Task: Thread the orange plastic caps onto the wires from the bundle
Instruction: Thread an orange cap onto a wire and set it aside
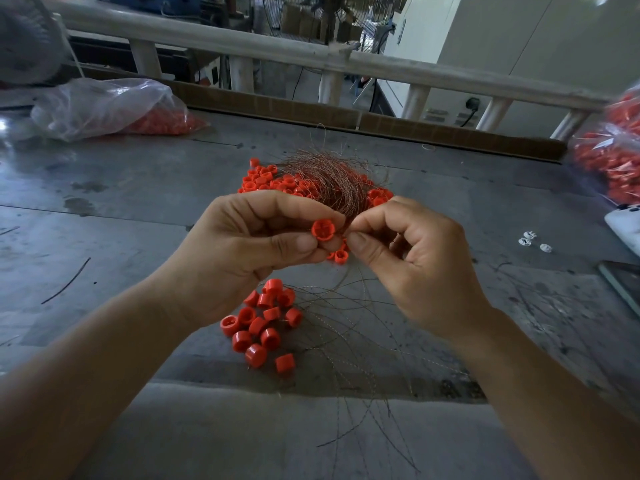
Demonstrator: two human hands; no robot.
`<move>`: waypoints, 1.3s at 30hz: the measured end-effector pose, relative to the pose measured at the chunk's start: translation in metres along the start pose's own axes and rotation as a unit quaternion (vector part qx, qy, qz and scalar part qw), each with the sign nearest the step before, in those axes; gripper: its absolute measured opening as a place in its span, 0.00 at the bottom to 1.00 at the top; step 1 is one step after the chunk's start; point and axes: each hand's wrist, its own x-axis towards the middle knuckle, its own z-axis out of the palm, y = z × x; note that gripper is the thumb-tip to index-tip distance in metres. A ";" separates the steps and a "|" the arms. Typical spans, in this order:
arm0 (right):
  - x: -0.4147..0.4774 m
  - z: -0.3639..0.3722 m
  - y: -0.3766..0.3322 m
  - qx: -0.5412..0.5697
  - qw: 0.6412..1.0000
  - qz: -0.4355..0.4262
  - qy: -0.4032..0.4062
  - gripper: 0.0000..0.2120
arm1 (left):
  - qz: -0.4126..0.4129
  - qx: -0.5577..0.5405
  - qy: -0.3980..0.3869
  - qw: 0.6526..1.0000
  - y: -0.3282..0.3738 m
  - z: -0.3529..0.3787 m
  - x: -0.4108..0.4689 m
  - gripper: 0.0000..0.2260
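While the left hand pinches one orange cap between thumb and forefinger, its hollow end facing the camera, the right hand curls just beside it. Its thumb and forefinger are closed on strands at the near end of the wire bundle; which single wire it holds cannot be told. The bundle fans up behind both hands and hides part of a loose pile of caps lying under and left of it on the table. Nearer than the bundle, below the hands, a second cluster of caps lies among thin wires spreading toward the table's near edge. Far left of the bundle sits a clear plastic bag of caps, and far right of it another bag. To the bundle's right lie small white pieces, to its left a stray dark wire.
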 end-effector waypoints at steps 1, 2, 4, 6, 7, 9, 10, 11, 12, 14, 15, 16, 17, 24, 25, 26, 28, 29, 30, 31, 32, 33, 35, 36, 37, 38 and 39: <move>0.000 0.000 -0.001 0.023 1.000 0.013 -0.007 0.04 | 0.001 -0.003 -0.004 1.000 0.000 0.000 0.000 0.10; -0.001 -0.001 -0.002 0.046 0.998 0.027 -0.013 0.04 | 0.001 -0.008 -0.007 1.000 0.000 -0.001 0.000 0.10; -0.001 -0.002 -0.004 0.078 0.996 0.047 -0.025 0.03 | 0.000 -0.020 -0.014 1.000 -0.001 -0.001 0.000 0.10; -0.002 -0.002 -0.005 0.088 0.994 0.055 -0.039 0.02 | -0.001 -0.031 -0.026 0.999 -0.002 0.000 0.000 0.10; -0.002 -0.001 -0.005 0.091 0.993 0.057 -0.046 0.02 | -0.003 -0.037 -0.032 0.999 -0.003 0.000 0.000 0.10; -0.003 0.000 -0.004 0.100 0.991 0.069 -0.057 0.03 | -0.013 -0.045 -0.039 0.998 -0.004 0.000 -0.001 0.09; -0.003 0.001 -0.003 0.105 0.990 0.074 -0.062 0.04 | -0.018 -0.048 -0.041 0.998 -0.004 0.000 -0.001 0.09; -0.004 0.001 -0.003 0.108 0.989 0.076 -0.066 0.04 | -0.022 -0.050 -0.042 0.998 -0.004 -0.001 -0.001 0.09; -0.004 0.002 -0.003 0.110 0.988 0.076 -0.070 0.05 | -0.024 -0.053 -0.042 0.997 -0.004 -0.001 -0.001 0.09; -0.004 0.003 -0.003 0.114 0.987 0.079 -0.078 0.05 | -0.028 -0.056 -0.041 0.997 -0.004 -0.002 -0.001 0.09; -0.004 0.002 -0.003 0.108 0.988 0.078 -0.083 0.05 | -0.030 -0.057 -0.041 0.997 -0.004 -0.002 -0.001 0.09; -0.003 0.001 -0.003 0.104 0.988 0.076 -0.090 0.04 | -0.031 -0.058 -0.042 0.997 -0.005 -0.002 -0.001 0.09; -0.002 -0.001 -0.002 0.099 0.988 0.072 -0.098 0.03 | -0.032 -0.059 -0.045 0.997 -0.005 -0.001 -0.001 0.09; 0.014 -0.032 0.023 -0.041 0.989 0.141 -0.023 0.12 | -0.017 -0.065 -0.041 0.997 -0.003 -0.001 -0.001 0.09; 0.016 -0.035 0.031 -0.069 0.987 0.146 0.004 0.08 | -0.018 -0.065 -0.038 0.997 -0.003 -0.001 -0.001 0.09; 0.017 -0.037 0.037 -0.098 0.984 0.148 0.023 0.07 | -0.020 -0.064 -0.036 0.997 -0.003 -0.001 -0.001 0.09; 0.018 -0.038 0.048 -0.134 0.977 0.158 0.042 0.08 | -0.026 -0.059 -0.037 0.997 -0.002 -0.001 -0.002 0.09; 0.017 -0.037 0.052 -0.149 0.974 0.165 0.038 0.08 | -0.028 -0.056 -0.039 0.997 -0.002 -0.001 -0.002 0.09; 0.016 -0.035 0.056 -0.168 0.970 0.172 0.026 0.07 | -0.030 -0.053 -0.040 0.997 -0.002 -0.001 -0.002 0.09; 0.016 -0.032 0.060 -0.189 0.966 0.179 0.010 0.06 | -0.031 -0.050 -0.041 0.997 -0.003 0.000 -0.002 0.09; 0.015 -0.030 0.063 -0.205 0.961 0.187 -0.008 0.05 | -0.031 -0.048 -0.040 0.998 -0.004 0.000 -0.002 0.09; 0.014 -0.027 0.067 -0.216 0.957 0.193 -0.025 0.04 | -0.031 -0.047 -0.038 0.998 -0.004 0.000 -0.002 0.09; 0.014 -0.024 0.074 -0.235 0.949 0.204 -0.044 0.03 | -0.028 -0.050 -0.046 0.997 -0.005 -0.001 -0.002 0.09; 0.014 -0.022 0.077 -0.246 0.945 0.209 -0.049 0.03 | -0.025 -0.054 -0.054 0.997 -0.005 -0.002 -0.002 0.09; 0.013 -0.021 0.080 -0.257 0.941 0.213 -0.054 0.03 | -0.023 -0.056 -0.061 0.996 -0.005 -0.002 -0.002 0.09; 0.013 -0.019 0.082 -0.267 0.937 0.218 -0.058 0.04 | -0.023 -0.057 -0.065 0.996 -0.005 -0.002 -0.002 0.09; 0.013 -0.018 0.084 -0.276 0.933 0.223 -0.064 0.05 | -0.023 -0.058 -0.065 0.996 -0.006 -0.003 -0.002 0.09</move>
